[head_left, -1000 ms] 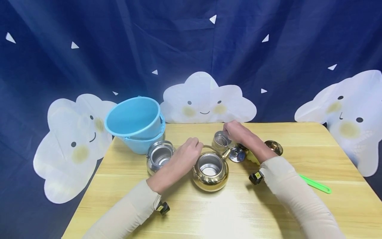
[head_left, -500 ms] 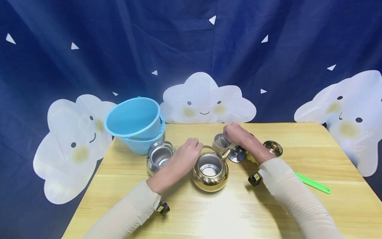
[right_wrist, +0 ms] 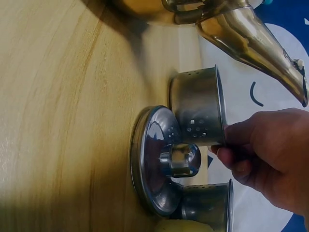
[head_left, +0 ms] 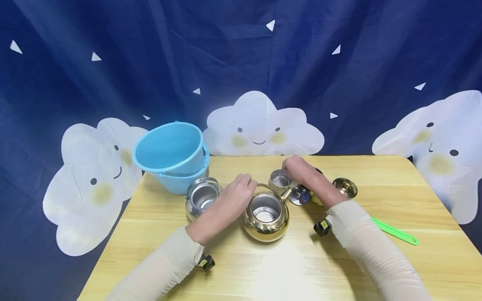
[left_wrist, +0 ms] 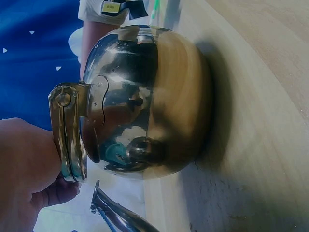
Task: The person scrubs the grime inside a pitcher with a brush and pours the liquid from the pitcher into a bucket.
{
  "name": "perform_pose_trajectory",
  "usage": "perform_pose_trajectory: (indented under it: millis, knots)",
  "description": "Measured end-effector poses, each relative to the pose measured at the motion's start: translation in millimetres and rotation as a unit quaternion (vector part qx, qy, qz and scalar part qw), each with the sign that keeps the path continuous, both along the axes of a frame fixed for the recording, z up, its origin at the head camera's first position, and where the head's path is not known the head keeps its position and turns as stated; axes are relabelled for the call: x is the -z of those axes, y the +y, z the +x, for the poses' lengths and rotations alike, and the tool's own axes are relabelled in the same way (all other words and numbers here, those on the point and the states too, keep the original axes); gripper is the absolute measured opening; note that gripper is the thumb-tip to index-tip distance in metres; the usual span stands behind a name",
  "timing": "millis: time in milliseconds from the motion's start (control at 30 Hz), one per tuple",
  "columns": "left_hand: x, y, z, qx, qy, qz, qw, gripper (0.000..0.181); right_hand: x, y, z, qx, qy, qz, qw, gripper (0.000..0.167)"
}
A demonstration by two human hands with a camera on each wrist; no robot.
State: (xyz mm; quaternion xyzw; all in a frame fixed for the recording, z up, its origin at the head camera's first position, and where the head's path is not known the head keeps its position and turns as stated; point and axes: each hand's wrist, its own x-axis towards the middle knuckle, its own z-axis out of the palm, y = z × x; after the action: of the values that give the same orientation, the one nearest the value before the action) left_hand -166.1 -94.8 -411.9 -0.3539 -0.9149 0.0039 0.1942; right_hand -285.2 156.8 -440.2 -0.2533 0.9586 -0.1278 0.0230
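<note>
My left hand grips the handle of the gold teapot, which stands lidless on the table. The left wrist view shows the fingers at the raised handle. Beyond the spout, my right hand pinches the rim of a perforated metal tea strainer. In the right wrist view the strainer is beside a silver lid with a round knob. A second metal strainer stands just past that lid, partly cut off by the frame. To the left, a silver teapot is lidless too, partly behind my left arm.
Light blue nested buckets stand at the table's back left. Right of my right wrist lie a gold lid and a bright green strip-shaped handle. A yellow object is partly hidden under my right forearm.
My right hand and the strainer have come down slightly toward the table, and the right forearm has shifted a little left. The left hand stays on the gold teapot's handle.
</note>
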Motion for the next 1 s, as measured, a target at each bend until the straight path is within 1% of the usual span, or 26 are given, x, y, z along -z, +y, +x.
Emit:
perform_pose_trajectory:
  millis: [133, 333, 500, 700, 900, 1000]
  knots:
    - [0.8, 0.5, -0.4, 0.001, 0.005, 0.0, 1.0, 0.015, -1.3, 1, 2.0, 0.001, -0.004, -0.006, 1.0, 0.029]
    - [-0.3, 0.3, -0.2, 0.002, 0.001, 0.001, 1.0, 0.015, -5.1, 4, 5.9, 0.006, -0.019, -0.022, 0.9996, 0.019]
    - [-1.0, 0.4, -0.2, -0.001, -0.003, -0.002, 1.0, 0.015, -7.2, 8, 9.4, -0.006, -0.005, -0.033, 0.9994, 0.018]
    - [-0.8, 1.1, 0.3, -0.006, -0.009, -0.006, 0.9999, 0.016, -10.7, 16, 19.9, -0.005, 0.018, -0.038, 0.9991, 0.008]
    - [-0.6, 1.0, 0.4, -0.003, -0.003, -0.004, 1.0, 0.015, -14.3, 26, 32.7, -0.006, 0.028, -0.05, 0.9983, 0.01]
    - [-0.7, 1.1, 0.3, -0.002, 0.002, -0.003, 1.0, 0.015, -14.3, 31, 38.2, -0.005, 0.034, -0.061, 0.9975, 0.014]
